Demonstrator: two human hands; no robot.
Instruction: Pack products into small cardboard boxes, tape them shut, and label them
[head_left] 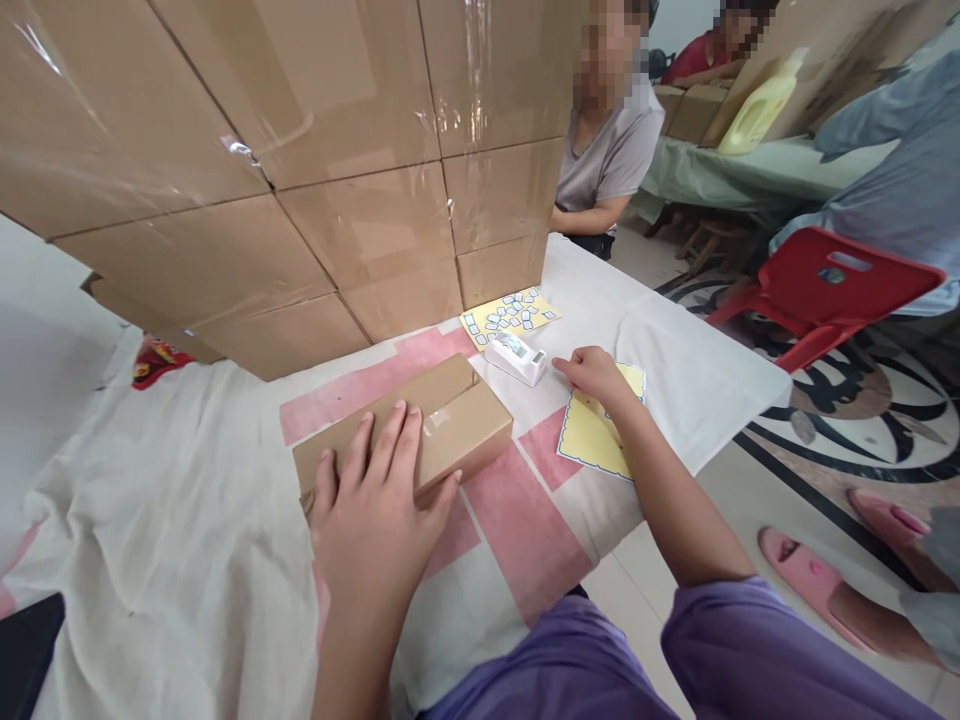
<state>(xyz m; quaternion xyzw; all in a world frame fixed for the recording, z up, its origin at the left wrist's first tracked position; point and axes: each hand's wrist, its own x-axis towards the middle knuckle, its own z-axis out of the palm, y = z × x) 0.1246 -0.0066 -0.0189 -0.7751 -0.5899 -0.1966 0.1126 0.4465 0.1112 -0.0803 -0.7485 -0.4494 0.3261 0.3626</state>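
Note:
My left hand (375,485) lies on a closed brown cardboard box (469,425), fingers spread over its top and thumb at the near edge. A small piece of clear tape (437,421) sticks on the box top. To the right, my right hand (592,375) is closed in a pinch; what its fingertips hold, if anything, is too small to make out. Just left of those fingertips stands a white tape dispenser (517,358), apart from them. Under my right wrist lies a yellow sheet with a blue wavy border (592,435), partly covered.
Large taped cartons (360,250) are stacked along the back of the cloth-covered table (675,350). A yellow sheet with small blue-edged labels (510,315) lies before them. Other people sit beyond, near a red chair (840,285) and a yellow bottle (761,105).

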